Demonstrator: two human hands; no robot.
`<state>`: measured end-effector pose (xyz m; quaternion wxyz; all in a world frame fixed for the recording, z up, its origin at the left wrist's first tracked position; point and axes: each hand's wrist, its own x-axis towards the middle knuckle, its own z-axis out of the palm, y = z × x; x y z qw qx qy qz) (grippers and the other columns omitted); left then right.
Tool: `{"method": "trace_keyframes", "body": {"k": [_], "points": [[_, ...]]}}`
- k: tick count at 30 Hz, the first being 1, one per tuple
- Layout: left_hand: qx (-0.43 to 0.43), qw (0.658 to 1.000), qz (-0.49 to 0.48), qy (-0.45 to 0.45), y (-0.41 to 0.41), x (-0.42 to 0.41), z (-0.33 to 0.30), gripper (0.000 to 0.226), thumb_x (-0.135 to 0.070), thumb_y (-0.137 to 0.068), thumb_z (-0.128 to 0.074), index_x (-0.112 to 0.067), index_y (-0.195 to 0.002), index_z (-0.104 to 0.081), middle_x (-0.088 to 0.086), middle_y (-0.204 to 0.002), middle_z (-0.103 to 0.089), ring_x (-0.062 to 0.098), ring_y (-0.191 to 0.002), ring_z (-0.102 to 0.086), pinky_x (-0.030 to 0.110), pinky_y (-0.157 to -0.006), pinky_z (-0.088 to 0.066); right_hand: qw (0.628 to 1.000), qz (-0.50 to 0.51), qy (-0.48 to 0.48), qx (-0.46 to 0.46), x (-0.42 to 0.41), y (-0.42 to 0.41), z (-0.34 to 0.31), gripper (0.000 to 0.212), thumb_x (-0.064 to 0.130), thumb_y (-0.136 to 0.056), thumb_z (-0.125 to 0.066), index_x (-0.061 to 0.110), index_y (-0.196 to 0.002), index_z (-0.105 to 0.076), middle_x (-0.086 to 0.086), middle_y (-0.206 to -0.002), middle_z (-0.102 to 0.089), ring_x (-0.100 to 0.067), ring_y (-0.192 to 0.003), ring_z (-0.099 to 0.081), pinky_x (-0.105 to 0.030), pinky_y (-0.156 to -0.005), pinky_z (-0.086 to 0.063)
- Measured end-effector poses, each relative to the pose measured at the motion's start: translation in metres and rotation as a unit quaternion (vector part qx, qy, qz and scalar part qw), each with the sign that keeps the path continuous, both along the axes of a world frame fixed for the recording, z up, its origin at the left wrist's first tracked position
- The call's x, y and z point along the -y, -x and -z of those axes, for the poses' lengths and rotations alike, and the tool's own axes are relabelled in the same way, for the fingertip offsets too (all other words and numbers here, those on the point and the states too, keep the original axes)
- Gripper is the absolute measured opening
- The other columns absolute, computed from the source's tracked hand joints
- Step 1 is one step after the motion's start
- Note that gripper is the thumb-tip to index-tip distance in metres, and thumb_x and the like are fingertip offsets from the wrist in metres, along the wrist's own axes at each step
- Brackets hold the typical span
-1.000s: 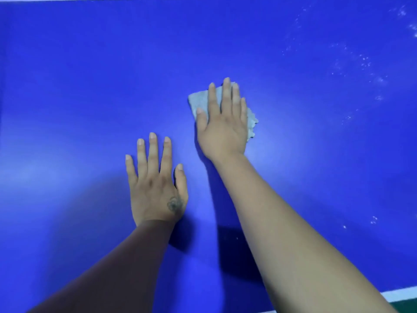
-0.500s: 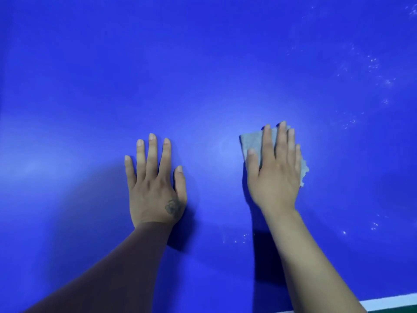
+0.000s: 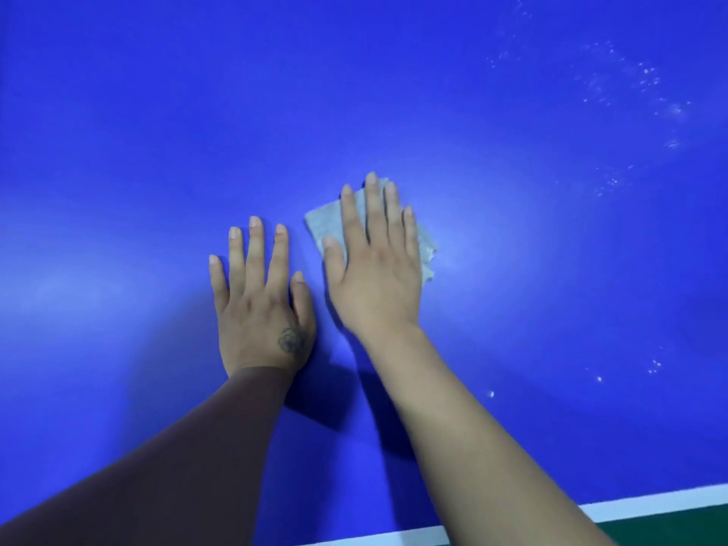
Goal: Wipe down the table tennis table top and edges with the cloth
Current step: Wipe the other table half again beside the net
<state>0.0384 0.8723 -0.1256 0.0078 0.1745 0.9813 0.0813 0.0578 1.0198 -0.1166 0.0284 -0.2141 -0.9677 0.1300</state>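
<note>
Table (image 3: 138, 112) is filling nearly the whole view: flat, smooth, saturated blue top, throwing back soft pale glare in a band across the middle. White painted border line (image 3: 650, 502) is running along the near edge at lower right, with a strip of dark green floor (image 3: 677, 532) showing past it. White specks (image 3: 630, 80) are scattering over the far right of the top, a few more sitting at near right.

Left arm is coming in from the near left in a dark brown, tight, matte sleeve (image 3: 149, 478) ending at the wrist. Right forearm is bare.

Left hand (image 3: 262, 305) is lying palm down on the table, fingers straight and slightly spread, holding nothing; a small dark tattoo (image 3: 290, 340) is showing near the thumb base.

Right hand (image 3: 374, 269) is lying just right of it, thumbs nearly touching, pressing flat on the cloth (image 3: 323, 220), fingers straight and close together, not curling round it.

Cloth is sitting mid-table under that palm: pale grey, nubby weave, folded to a small pad, one squared corner poking out far left of the fingers and a frayed ragged edge showing on the right.
</note>
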Motion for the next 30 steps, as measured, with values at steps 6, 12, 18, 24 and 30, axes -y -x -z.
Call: {"method": "trace_keyframes", "body": {"k": [6, 12, 18, 24, 30], "points": [[-0.006, 1.0, 0.0, -0.006, -0.001, -0.001, -0.002, 0.063, -0.035, -0.109, -0.027, -0.018, -0.169, -0.026, 0.008, -0.178, -0.016, 0.03, -0.166, -0.008, 0.058, -0.132, -0.009, 0.999, -0.013, 0.017, 0.038, 0.0, -0.115, -0.004, 0.065, 0.047, -0.111, -0.042, 0.025, -0.17, -0.027, -0.003, -0.18, -0.01, -0.022, -0.167, -0.003, -0.049, -0.135, -0.011], [-0.018, 1.0, 0.0, -0.003, 0.001, -0.001, -0.001, 0.062, -0.034, -0.108, -0.031, -0.018, -0.168, -0.03, 0.009, -0.177, -0.019, 0.033, -0.164, -0.012, 0.058, -0.131, -0.011, 0.994, 0.093, -0.016, 0.045, -0.076, -0.119, -0.005, 0.065, 0.049, -0.113, -0.03, 0.021, -0.171, -0.023, -0.007, -0.18, -0.008, -0.027, -0.167, -0.002, -0.051, -0.135, -0.008], [-0.031, 0.999, -0.006, -0.025, -0.001, 0.0, 0.002, 0.061, -0.035, -0.108, -0.035, -0.019, -0.167, -0.032, 0.007, -0.177, -0.022, 0.031, -0.164, -0.013, 0.057, -0.132, -0.011, 0.988, 0.152, -0.019, 0.028, -0.075, -0.026, 0.001, 0.069, 0.051, -0.111, -0.021, 0.02, -0.172, -0.017, -0.01, -0.18, -0.004, -0.031, -0.167, 0.0, -0.051, -0.134, -0.002], [-0.037, 0.998, 0.004, -0.047, -0.003, 0.004, -0.001, 0.06, -0.041, -0.109, -0.035, -0.019, -0.165, -0.038, 0.007, -0.175, -0.027, 0.03, -0.164, -0.016, 0.055, -0.132, -0.012, 0.996, 0.089, -0.021, 0.015, -0.009, -0.025, 0.004, 0.067, 0.05, -0.111, -0.023, 0.021, -0.172, -0.018, -0.009, -0.18, -0.006, -0.029, -0.167, -0.001, -0.049, -0.134, -0.001], [-0.019, 0.999, 0.0, -0.047, -0.005, 0.0, -0.006, 0.062, -0.04, -0.107, -0.031, -0.016, -0.164, -0.037, 0.006, -0.175, -0.027, 0.029, -0.164, -0.015, 0.054, -0.133, -0.009, 0.999, -0.036, 0.002, -0.011, 0.048, -0.131, 0.002, 0.062, 0.044, -0.112, -0.037, 0.02, -0.169, -0.03, -0.009, -0.179, -0.016, -0.028, -0.167, -0.008, -0.049, -0.134, -0.01]]}}
